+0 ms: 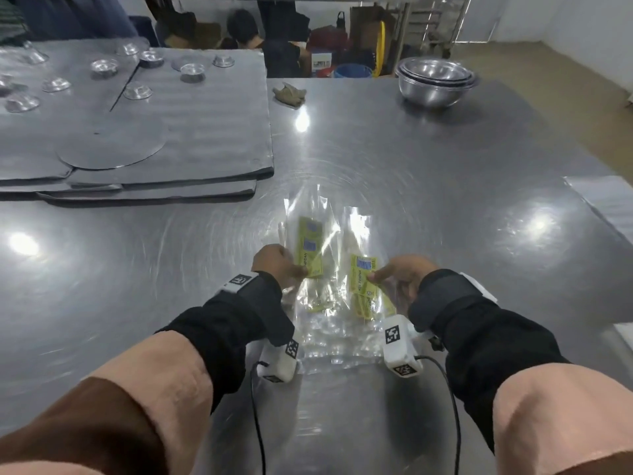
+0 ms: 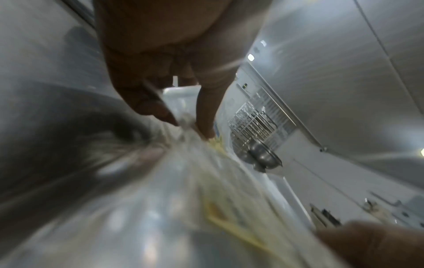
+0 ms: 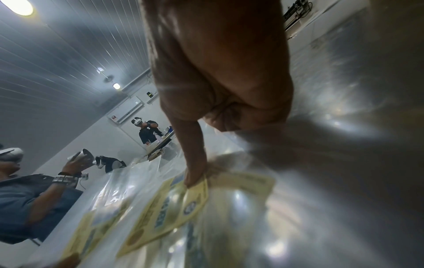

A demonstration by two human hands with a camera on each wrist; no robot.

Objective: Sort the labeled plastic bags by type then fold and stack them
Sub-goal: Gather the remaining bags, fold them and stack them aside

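**Both hands on labelled bags, mid-bench**

Far left of steel bench (image 1: 445,173): stack of grey boards (image 1: 154,138) w/ small clear plastic cups (image 1: 102,66) scattered on top. Just right of stack's far corner, crumpled cloth (image 1: 289,94).

Left hand (image 1: 275,264) at left edge of clear plastic bags (image 1: 329,234), grip clamped: thumb + forefinger pinching bag film next to yellow-green label (image 1: 310,248); same pinch seen in left wrist view, fingertips (image 2: 206,130) meeting on crinkled plastic, rest blurred. Wrist wrapped in black strap, white tagged sensor box below.

Bags lying flat on bench centre, between the two hands, overlapping, several yellow-green labels w/ blue patches visible; exact bag count unclear through glare.

Right hand (image 1: 402,275) at right side of pile, grip clamped too: thumb + fingers pinching second label (image 1: 364,272) thru the film. Right wrist view: forefinger (image 3: 195,163) pressed on label edge, other fingers curled in.

Far right rear: nested steel bowls (image 1: 436,80) on bench, well apart from bags. White sheets (image 1: 603,200) at right edge.
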